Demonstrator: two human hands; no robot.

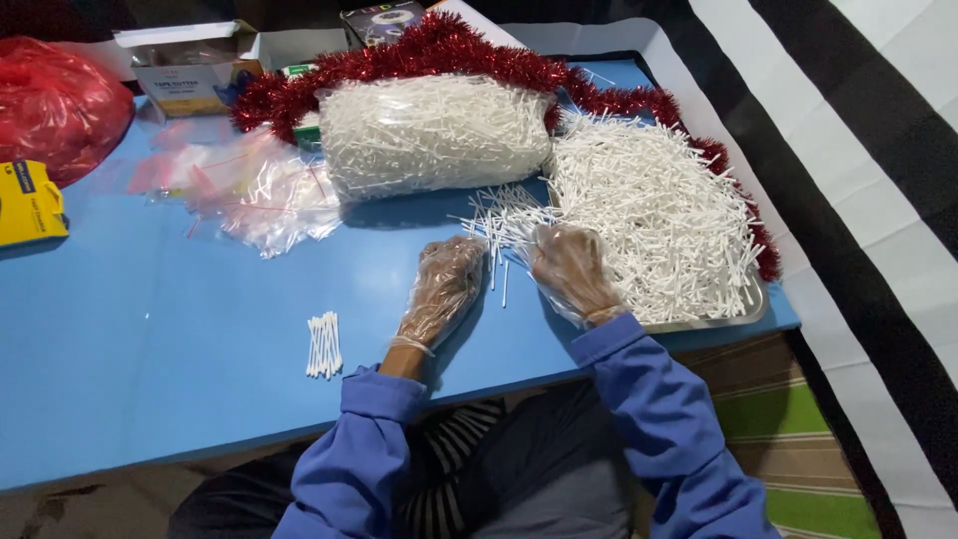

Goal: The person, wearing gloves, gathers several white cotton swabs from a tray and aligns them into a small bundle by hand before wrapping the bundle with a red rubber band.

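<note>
Head view: the gloved left hand (444,284) and right hand (571,269) gather loose cotton swabs (654,215) at the metal tray (743,311), fingers curled around a few. One small bundle (323,345) lies finished on the blue table (150,339); the heap remains large.

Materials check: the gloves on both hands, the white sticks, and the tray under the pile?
Thin clear disposable gloves on left hand and right hand: likely plastic film, crinkled, glossy, skin showing through. Thin white cotton-tipped sticks: matte white shafts, paper or plastic, cannot tell; the small neat bundle shows fluffy tips. Shallow silver tray: looks like metal, with a grey reflective rim.
</note>
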